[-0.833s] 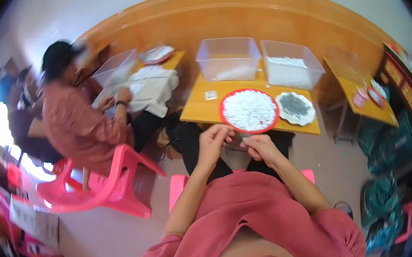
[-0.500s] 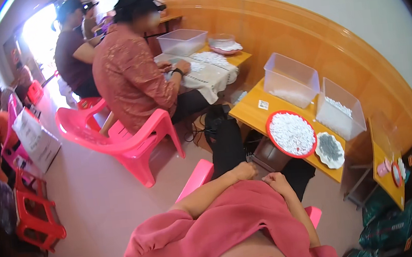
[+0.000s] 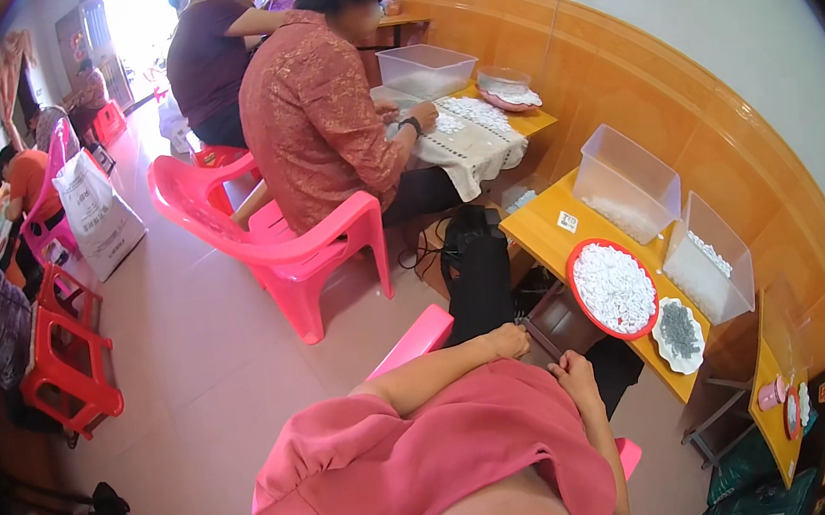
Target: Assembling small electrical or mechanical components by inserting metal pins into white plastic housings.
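My left hand [image 3: 509, 341] rests over my lap at the edge of the pink shirt [image 3: 423, 452], its fingers curled in. Whether anything is inside it is hidden. Beside the shirt's other edge, my right hand [image 3: 575, 377] lies near my dark trousers [image 3: 617, 369], also with bent fingers; what they hold, if anything, cannot be made out. The two hands are apart. Ahead to the right, on a yellow table [image 3: 541, 216], a red round tray [image 3: 578, 305] is heaped with small white pieces [image 3: 615, 286]. Next to it sits a white scalloped dish [image 3: 682, 367] with small grey pieces [image 3: 680, 330].
Two clear plastic bins [image 3: 629, 179] [image 3: 710, 261] stand along the table's wall side. A person in a patterned reddish shirt [image 3: 317, 117] works at a cloth-covered table [image 3: 483, 162], with a pink chair [image 3: 282, 256] behind. Red stools [image 3: 72, 369] and a white sack [image 3: 98, 215] are left.
The view has swung left, so tables and people sit further right in the picture. A pink chair has come in at lower left. Both hands stay over my lap, fingers curled.
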The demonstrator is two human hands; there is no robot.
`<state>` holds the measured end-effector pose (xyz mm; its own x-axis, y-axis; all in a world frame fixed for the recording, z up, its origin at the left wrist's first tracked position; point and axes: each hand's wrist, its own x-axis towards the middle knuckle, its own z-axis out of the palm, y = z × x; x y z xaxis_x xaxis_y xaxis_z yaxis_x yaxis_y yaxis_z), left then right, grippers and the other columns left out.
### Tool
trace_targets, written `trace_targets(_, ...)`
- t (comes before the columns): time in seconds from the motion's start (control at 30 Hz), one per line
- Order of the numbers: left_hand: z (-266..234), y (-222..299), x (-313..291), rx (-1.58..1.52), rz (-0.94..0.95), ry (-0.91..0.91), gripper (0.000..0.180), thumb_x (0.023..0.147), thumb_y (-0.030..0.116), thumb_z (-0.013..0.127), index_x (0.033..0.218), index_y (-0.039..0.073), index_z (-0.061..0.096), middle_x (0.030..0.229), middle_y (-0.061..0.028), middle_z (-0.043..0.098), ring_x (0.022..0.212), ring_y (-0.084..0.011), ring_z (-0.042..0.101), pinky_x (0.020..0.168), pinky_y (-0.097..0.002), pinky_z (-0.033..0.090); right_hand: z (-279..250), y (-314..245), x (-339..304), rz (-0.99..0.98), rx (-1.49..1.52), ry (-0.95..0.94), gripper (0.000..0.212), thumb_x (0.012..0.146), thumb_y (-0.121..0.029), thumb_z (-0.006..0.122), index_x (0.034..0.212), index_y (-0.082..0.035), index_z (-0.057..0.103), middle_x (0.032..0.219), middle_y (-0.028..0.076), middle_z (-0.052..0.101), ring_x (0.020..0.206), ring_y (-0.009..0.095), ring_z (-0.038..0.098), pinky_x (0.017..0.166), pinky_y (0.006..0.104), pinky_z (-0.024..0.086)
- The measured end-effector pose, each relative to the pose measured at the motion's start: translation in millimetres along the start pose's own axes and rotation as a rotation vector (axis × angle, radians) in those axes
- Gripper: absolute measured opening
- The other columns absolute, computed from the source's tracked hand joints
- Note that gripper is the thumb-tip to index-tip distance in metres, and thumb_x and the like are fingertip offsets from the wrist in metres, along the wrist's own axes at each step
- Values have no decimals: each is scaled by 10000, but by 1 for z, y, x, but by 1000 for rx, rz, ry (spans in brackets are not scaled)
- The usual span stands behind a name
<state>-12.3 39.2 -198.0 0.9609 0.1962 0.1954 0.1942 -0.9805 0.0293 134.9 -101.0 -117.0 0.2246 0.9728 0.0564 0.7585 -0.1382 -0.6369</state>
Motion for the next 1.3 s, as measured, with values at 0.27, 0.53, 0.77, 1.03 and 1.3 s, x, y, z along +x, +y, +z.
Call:
trace_targets(0.27, 7, -4, -1, -19, -32, 72, 174, 701, 177, 550, 645, 27, 617, 697, -151, 615, 669, -301, 633, 545, -387, 505, -4, -2, 1, -14, 55, -60, 305, 722, -133, 681, 626, -11, 418, 539, 114, 464, 497, 173, 419, 484, 324, 364)
trace_targets(0.53, -11, 2, 0, -11, 26, -18, 150, 728, 157, 513, 722, 34, 599, 786, -139, 608, 701, -287, 628, 559, -372, 500, -6, -6, 1, 35, 105, -85, 295, 722, -131, 690, 623, -15, 437, 532, 74, 446, 512, 135, 404, 481, 303, 359)
trace_targets(0.77, -12, 8, -3, 90, 47, -13, 169, 767, 192, 505, 764, 63, 614, 831, -75, 583, 816, -226, 575, 633, -335, 461, -8, -11, -1, 69, 87, -161, 285, 714, -174, 695, 648, -5, 475, 591, 157, 514, 566, 256, 514, 541, 359, 402)
trace_targets(1.03, -19, 18, -5, 125, 83, -21, 161, 776, 198, 493, 769, 101, 622, 840, -37, 584, 841, -183, 534, 667, -304, 421, -12, -18, -8, 78, 47, -201, 268, 717, -166, 691, 676, -3, 481, 630, 176, 537, 601, 301, 536, 566, 376, 413)
trace_targets(1.3, -20, 21, -7, 127, 98, -65, 146, 748, 193, 512, 780, 99, 619, 799, -49, 590, 814, -204, 575, 638, -314, 444, -3, -13, -12, 39, 22, -159, 228, 737, -160, 651, 680, 2, 501, 652, 216, 552, 656, 380, 561, 597, 435, 432)
